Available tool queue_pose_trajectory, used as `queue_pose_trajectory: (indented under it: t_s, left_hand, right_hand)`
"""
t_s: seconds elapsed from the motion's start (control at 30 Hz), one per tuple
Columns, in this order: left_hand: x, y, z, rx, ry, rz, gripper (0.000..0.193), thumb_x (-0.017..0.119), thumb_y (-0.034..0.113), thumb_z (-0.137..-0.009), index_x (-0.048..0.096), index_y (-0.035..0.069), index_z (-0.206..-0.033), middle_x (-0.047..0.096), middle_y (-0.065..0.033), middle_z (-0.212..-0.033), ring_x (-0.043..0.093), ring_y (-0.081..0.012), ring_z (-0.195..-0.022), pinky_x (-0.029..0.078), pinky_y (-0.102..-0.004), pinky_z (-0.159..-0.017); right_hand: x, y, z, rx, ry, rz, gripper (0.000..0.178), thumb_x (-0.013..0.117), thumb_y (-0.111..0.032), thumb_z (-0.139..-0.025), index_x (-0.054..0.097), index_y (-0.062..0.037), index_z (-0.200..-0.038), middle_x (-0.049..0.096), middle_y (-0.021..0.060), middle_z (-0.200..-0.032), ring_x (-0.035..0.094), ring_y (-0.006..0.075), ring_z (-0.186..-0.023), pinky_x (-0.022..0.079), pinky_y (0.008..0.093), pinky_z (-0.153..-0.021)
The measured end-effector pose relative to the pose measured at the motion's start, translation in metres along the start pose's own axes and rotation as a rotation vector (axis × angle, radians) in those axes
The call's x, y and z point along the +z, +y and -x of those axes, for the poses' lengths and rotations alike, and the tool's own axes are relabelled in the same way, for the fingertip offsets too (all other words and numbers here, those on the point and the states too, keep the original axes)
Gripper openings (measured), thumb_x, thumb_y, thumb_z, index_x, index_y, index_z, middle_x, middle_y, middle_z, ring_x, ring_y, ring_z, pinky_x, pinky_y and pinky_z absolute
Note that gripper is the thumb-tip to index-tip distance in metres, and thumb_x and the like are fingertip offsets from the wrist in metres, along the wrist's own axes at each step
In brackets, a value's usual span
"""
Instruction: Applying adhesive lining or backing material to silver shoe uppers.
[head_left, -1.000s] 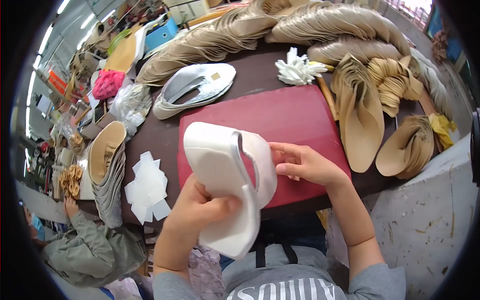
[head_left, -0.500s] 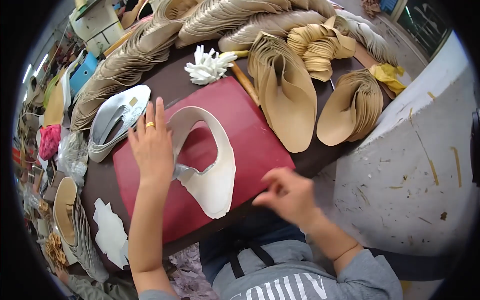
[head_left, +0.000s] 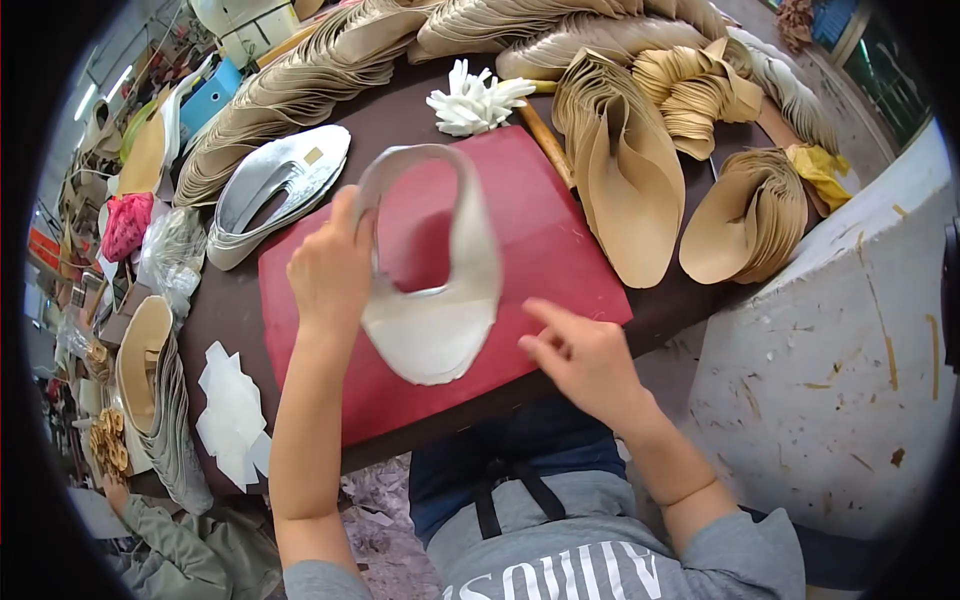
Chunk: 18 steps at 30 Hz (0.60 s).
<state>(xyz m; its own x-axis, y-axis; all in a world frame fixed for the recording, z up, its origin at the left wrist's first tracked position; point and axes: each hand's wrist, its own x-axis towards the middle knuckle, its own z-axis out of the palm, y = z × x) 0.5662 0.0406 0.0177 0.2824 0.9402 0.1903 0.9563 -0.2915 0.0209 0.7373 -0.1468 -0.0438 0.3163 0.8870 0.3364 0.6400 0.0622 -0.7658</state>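
My left hand (head_left: 328, 272) grips one side of a thin, horseshoe-shaped pale grey shoe-upper piece (head_left: 440, 320) and lifts it off the red work mat (head_left: 545, 240). The piece hangs curled, its broad rounded end low over the mat. My right hand (head_left: 580, 355) hovers at the mat's near right corner, fingers loosely curled with the index out, holding nothing and just clear of the piece.
Fanned stacks of tan insole pieces (head_left: 620, 160) crowd the table's back and right. A pile of silver-grey uppers (head_left: 275, 185) lies left of the mat. White cut pieces (head_left: 232, 415) lie front left, white scraps (head_left: 475, 98) behind the mat. Another person's sleeve (head_left: 175, 545) shows lower left.
My left hand, which pressed the piece flat on the mat, now lifts it by one arm. My right hand has stayed at the mat's near right edge.
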Motion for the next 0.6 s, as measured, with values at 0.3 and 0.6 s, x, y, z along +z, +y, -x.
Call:
queue_pose_trajectory:
  t_s: [0.3,0.6]
  left_hand:
    - [0.013,-0.028,-0.011,-0.071,-0.06,-0.227,0.054,0.062,0.038,-0.084,0.052,0.01,-0.129,0.069,-0.0084,-0.092,0.065,-0.0297,-0.08,0.051,-0.0388,-0.065]
    - [0.029,0.035,0.104,0.636,0.052,0.279,0.045,0.072,0.016,-0.075,0.059,0.008,-0.117,0.055,-0.0116,-0.125,0.054,-0.0309,-0.106,0.045,-0.0383,-0.089]
  right_hand:
    - [-0.063,0.048,-0.008,-0.155,0.347,0.333,0.024,0.071,-0.004,-0.074,0.067,-0.0018,-0.098,0.062,0.0057,-0.089,0.053,0.0178,-0.065,0.043,0.0276,-0.059]
    - [-0.122,0.108,-0.017,-0.089,0.514,0.693,0.012,0.071,-0.004,-0.074,0.068,-0.0027,-0.085,0.058,0.0043,-0.091,0.053,0.0193,-0.078,0.044,0.0297,-0.069]
